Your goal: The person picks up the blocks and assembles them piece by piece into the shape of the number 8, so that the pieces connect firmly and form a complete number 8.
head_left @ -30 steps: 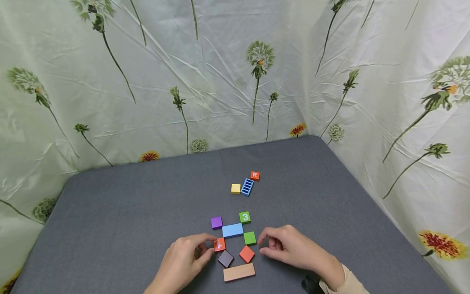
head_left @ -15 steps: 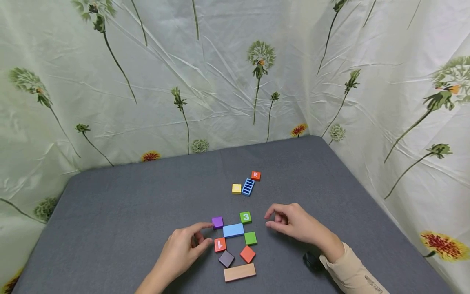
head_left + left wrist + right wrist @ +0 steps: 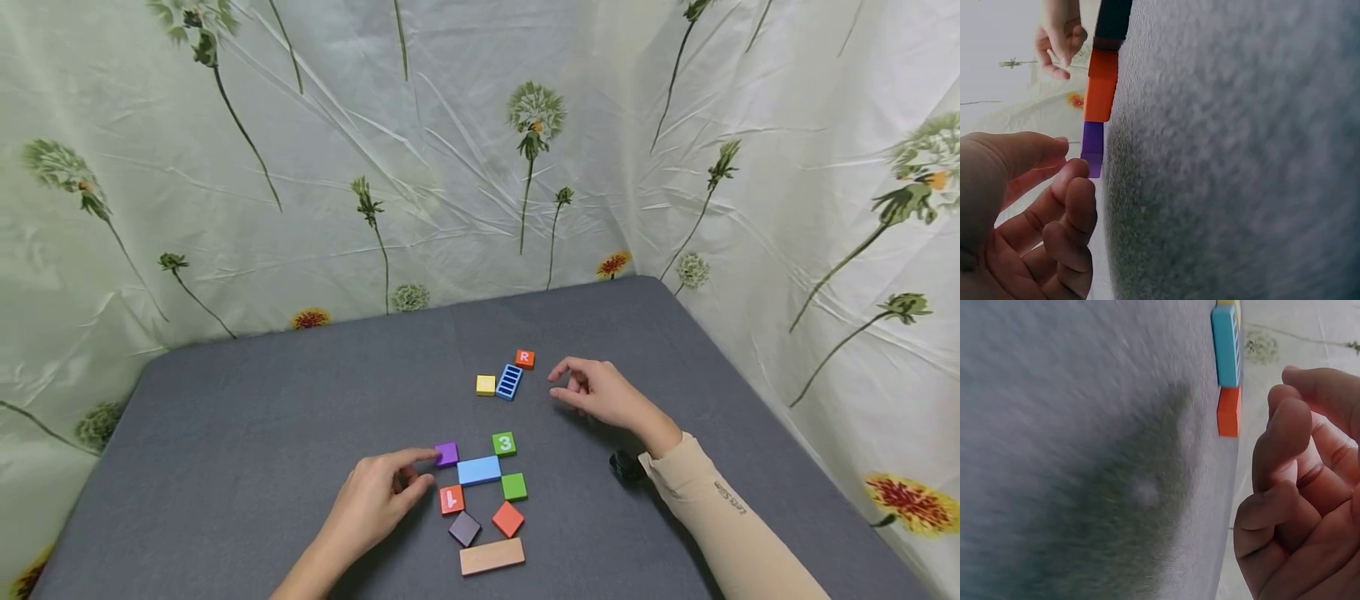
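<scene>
Step in hand, by judgement: left hand (image 3: pixel 369 502) steadying or adjusting the purple block (image 3: pixel 447 454), right hand (image 3: pixel 603 392) at the far group for another piece; the next move would call for a thumb-and-finger pinch on 1 far block, with light left contact lest the near pattern skew. Left hand, bare: index extended, tip at the purple block's left edge, fingers otherwise relaxed, no grasp shown. Purple block: plain, square, flat on the gray table (image 3: pixel 300 433), at the blue bar's far left corner. Marked block (image 3: pixel 452 500): red, 1 white figure, near the bar's left end. Gray block (image 3: pixel 465 529): set cornerwise. Blue bar (image 3: pixel 478 471): plain, oblong. Yellow block (image 3: pixel 486 385): far group, square. Tan bar (image 3: pixel 492 557): nearest the person, slightly slanted. Green blocks, 2: 3 block (image 3: pixel 504 443), white numeral, farther; plain green block (image 3: pixel 514 486), nearer. Plain red block (image 3: pixel 508 519): cornerwise. Slotted block (image 3: pixel 509 382): blue, dark slots, tilted. R block (image 3: pixel 525 359): red, white letter, at its far end. Right hand, bare: just right of these, loosely curled, grasping nothing.
</scene>
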Motion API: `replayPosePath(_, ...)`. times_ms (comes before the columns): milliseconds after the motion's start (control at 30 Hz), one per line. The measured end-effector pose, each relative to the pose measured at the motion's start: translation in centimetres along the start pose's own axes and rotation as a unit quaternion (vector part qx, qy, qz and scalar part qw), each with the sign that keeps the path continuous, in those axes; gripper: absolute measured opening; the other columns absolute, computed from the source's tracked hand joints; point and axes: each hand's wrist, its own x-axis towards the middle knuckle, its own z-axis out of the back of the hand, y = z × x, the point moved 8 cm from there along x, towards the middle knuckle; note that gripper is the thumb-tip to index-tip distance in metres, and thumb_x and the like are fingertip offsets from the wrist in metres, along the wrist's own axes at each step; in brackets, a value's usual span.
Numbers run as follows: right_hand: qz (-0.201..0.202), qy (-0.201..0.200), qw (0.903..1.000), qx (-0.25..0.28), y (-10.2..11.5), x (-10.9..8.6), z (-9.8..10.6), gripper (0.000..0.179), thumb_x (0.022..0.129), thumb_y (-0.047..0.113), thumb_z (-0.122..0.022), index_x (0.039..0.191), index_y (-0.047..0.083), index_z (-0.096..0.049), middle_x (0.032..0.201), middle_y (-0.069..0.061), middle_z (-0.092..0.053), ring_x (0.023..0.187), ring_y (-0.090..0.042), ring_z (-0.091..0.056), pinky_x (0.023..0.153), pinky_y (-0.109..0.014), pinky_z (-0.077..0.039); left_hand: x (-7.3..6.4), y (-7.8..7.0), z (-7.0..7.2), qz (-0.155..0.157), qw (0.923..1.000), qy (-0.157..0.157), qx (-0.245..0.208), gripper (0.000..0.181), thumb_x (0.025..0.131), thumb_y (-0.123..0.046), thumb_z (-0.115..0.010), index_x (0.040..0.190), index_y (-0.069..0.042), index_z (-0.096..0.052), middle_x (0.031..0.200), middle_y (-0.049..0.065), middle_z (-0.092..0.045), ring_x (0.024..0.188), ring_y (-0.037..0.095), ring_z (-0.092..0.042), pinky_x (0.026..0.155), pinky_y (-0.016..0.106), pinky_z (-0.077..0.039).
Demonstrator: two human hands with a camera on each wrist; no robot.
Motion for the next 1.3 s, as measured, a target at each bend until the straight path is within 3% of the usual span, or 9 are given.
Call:
replayPosePath(333,-0.018,0.011,0.9995,-0.024,-1.0,3.4,0.2,0.029,0.103,0.017,-0.073,0.128,0.004,-0.069,0.069,0.002,-0.06,0.056,-0.012,-0.055,0.054,-0.027,-0.044,1.3,-0.4,0.6,-0.006,0.9987,-0.027,0.043,0.02,0.089,-0.014,-0.087,0.106,-0.024,-0.085,0.066,-0.021,-0.055,0.057,-0.003,-0.044,0.056,0.023,-0.036)
replayPosePath(667,-0.048,0.018,0.9979,-0.041,-2.4,5.6,-0.5,0.035,0.104,0.018,-0.071,0.139,0.01,-0.067,0.069,0.001,-0.06,0.058,-0.011,-0.056,0.056,-0.028,-0.045,1.7,-0.6,0.4,-0.004,0.997,-0.025,0.074,0.02,0.088,-0.015,-0.088,0.104,-0.027,-0.085,0.067,-0.02,-0.055,0.058,-0.002,-0.043,0.056,0.024,-0.034)
replayPosePath(1300,-0.039,0.056,0.9963,-0.053,-2.4,6.9,-1.6,0.048,0.106,0.016,-0.068,0.154,0.017,-0.059,0.068,0.002,-0.059,0.058,-0.011,-0.055,0.059,-0.028,-0.046,2.2,-0.8,-0.1,0.008,0.9958,-0.017,0.09,0.02,0.09,-0.018,-0.087,0.108,-0.026,-0.083,0.068,-0.016,-0.056,0.058,0.001,-0.043,0.054,0.025,-0.033)
